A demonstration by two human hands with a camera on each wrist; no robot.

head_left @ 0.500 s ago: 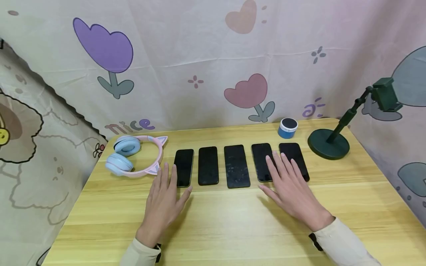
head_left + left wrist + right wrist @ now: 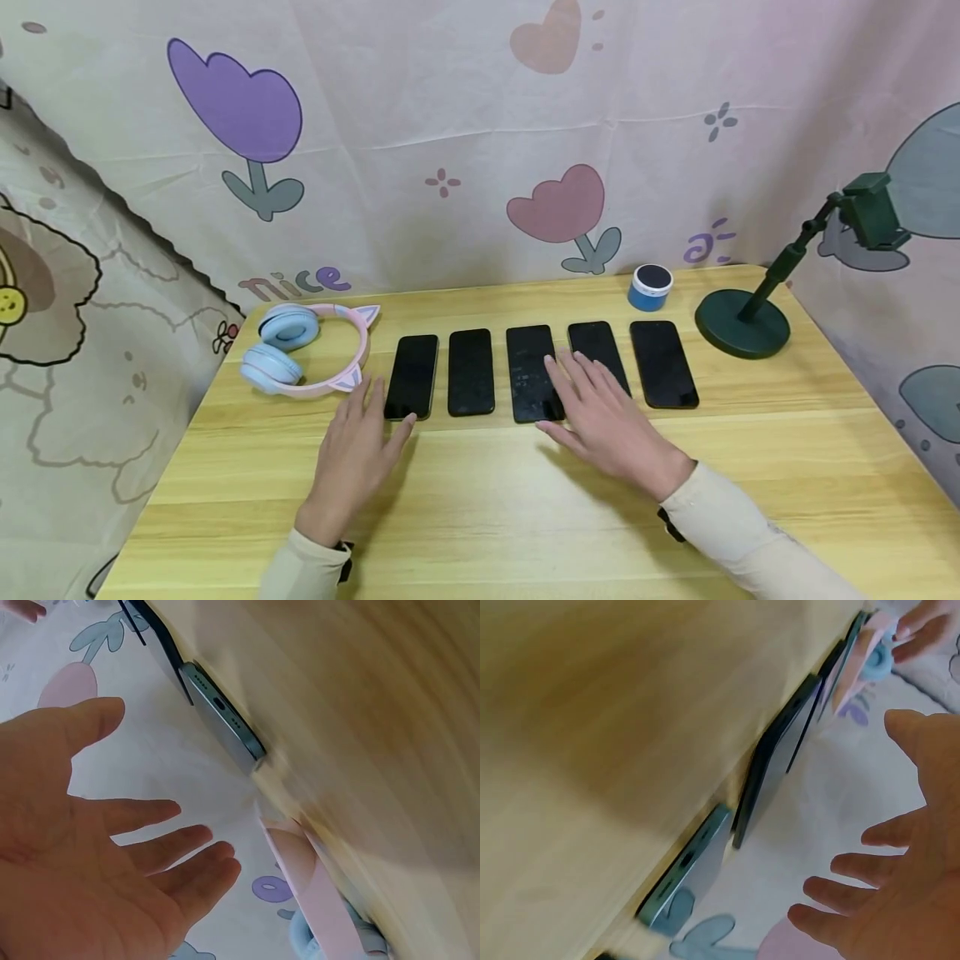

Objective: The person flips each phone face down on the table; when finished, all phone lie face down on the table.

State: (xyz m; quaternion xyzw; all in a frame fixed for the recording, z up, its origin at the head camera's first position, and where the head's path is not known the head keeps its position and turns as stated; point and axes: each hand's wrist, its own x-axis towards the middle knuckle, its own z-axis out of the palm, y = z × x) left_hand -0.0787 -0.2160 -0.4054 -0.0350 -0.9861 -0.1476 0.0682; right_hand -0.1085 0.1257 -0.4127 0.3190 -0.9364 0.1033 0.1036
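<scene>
Several black smartphones lie in a row, screens up. My left hand point(image 2: 352, 458), fingers spread, hovers by the lower left corner of the leftmost phone point(image 2: 412, 377); the left wrist view shows its palm point(image 2: 97, 840) apart from the phone edge point(image 2: 223, 716). The second phone point(image 2: 471, 372) lies uncovered. Over the lower parts of the middle phone point(image 2: 529, 358) and the fourth phone point(image 2: 595, 336) my right hand point(image 2: 611, 421) is held with straight fingers, hiding part of both. A gap shows between that hand point(image 2: 907, 870) and the phones in the right wrist view. Neither hand holds anything.
Pink cat-ear headphones point(image 2: 365, 342) with blue ear cups lie left of the row. The rightmost phone point(image 2: 664, 364) is uncovered. Behind it stands a small blue-and-white round speaker-like object point(image 2: 649, 293). A dark green desk lamp point(image 2: 742, 325) stands at the right of the wooden table point(image 2: 480, 508).
My right hand has moved left, off the rightmost phone, and is now over the middle and fourth phones. My left hand has shifted slightly left, uncovering more of the leftmost phone.
</scene>
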